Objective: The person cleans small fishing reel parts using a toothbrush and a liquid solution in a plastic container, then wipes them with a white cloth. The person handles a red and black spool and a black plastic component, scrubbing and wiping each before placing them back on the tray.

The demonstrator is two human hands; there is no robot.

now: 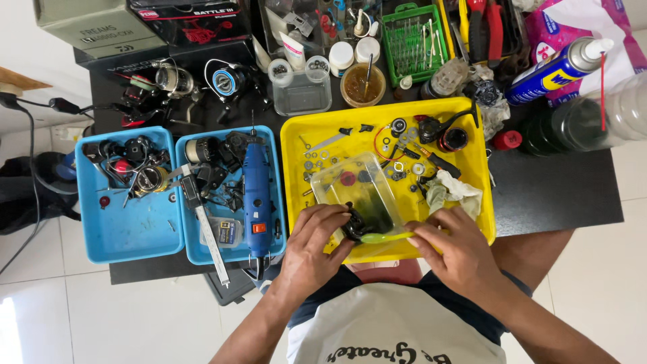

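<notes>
My left hand (315,237) grips a black fishing reel part (355,224) at the front edge of a yellow tray (475,209). My right hand (453,244) holds a yellow-green brush handle (385,237) whose tip touches the black part. Just behind the part lies a clear plastic tub (354,185) holding dark liquid, tilted inside the tray. Small washers, rings, screws and black reel pieces are scattered over the tray's far half, and a crumpled pale cloth (453,189) lies beside my right hand.
Two blue trays (135,229) on the left hold reel parts, a blue rotary tool (257,189) and a caliper (205,226). Behind stand reels, small jars, a green parts box (414,37), a spray can (559,67) and cardboard boxes. The black table ends near my body.
</notes>
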